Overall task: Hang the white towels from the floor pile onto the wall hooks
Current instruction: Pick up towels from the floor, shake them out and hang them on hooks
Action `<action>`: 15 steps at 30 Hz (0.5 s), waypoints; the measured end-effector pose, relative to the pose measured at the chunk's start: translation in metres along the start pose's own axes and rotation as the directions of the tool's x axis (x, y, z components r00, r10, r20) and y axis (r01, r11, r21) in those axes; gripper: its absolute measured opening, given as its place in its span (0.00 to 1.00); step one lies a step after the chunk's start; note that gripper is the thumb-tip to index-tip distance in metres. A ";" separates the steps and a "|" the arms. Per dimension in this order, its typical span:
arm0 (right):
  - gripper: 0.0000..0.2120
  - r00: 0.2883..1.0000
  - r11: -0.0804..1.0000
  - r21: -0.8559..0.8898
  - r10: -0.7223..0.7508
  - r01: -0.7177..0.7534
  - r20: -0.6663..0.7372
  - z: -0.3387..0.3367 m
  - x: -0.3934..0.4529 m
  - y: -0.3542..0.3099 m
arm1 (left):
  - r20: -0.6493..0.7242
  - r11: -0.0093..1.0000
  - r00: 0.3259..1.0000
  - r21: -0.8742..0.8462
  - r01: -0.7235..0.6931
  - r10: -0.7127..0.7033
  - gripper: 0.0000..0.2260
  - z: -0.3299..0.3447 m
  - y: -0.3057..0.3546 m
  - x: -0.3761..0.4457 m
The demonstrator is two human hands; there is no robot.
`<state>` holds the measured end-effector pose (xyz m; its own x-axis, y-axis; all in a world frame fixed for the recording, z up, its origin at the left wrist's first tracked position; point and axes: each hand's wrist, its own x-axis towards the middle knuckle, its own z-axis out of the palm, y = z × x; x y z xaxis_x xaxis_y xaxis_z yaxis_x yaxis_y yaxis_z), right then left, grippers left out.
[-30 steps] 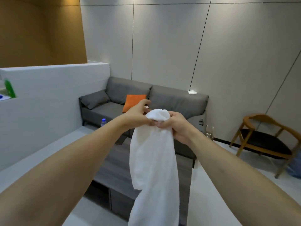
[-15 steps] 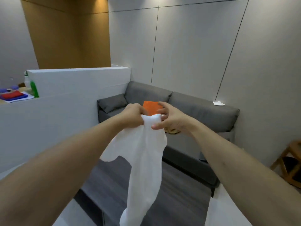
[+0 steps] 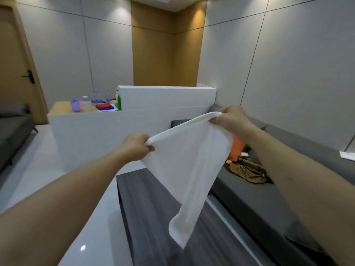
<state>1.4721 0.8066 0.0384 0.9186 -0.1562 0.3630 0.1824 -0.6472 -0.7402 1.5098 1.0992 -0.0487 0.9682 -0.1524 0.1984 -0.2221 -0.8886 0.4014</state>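
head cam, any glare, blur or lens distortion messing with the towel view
Head view: wide-angle bending bows the wall seams and stretches both forearms at the frame edges. Ceiling spots leave bright patches on the upper walls, and a small glare dot sits on the glossy floor. The white towel, held by the left hand and right hand, is slightly soft but readable, not blown out.

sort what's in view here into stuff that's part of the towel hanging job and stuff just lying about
Part of the job:
white towel
left hand, gripping one end
right hand, gripping the other end

Just lying about:
orange cushion
brown bag
water bottles
green bottle
dark table
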 end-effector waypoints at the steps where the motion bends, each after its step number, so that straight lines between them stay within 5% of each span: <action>1: 0.03 1.000 1.000 -0.011 0.002 -0.002 -0.005 -0.007 0.007 0.005 | -0.052 0.999 0.998 -0.025 0.029 -0.030 0.09 -0.006 -0.005 -0.001; 7: 0.06 0.996 0.974 -0.216 -0.051 0.065 0.067 0.005 0.062 0.021 | -0.274 0.997 0.960 0.022 0.074 -0.065 0.12 -0.047 -0.018 0.034; 15: 0.12 0.991 0.882 -0.463 -0.034 0.090 0.128 0.084 0.167 0.033 | -0.295 0.984 0.951 0.124 0.130 -0.088 0.10 -0.048 -0.072 0.137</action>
<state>1.6609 0.8215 0.0269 0.9491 -0.0369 0.3127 0.0817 -0.9302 -0.3579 1.6528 1.1632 -0.0075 0.9067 0.0614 0.4173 -0.0786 -0.9474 0.3102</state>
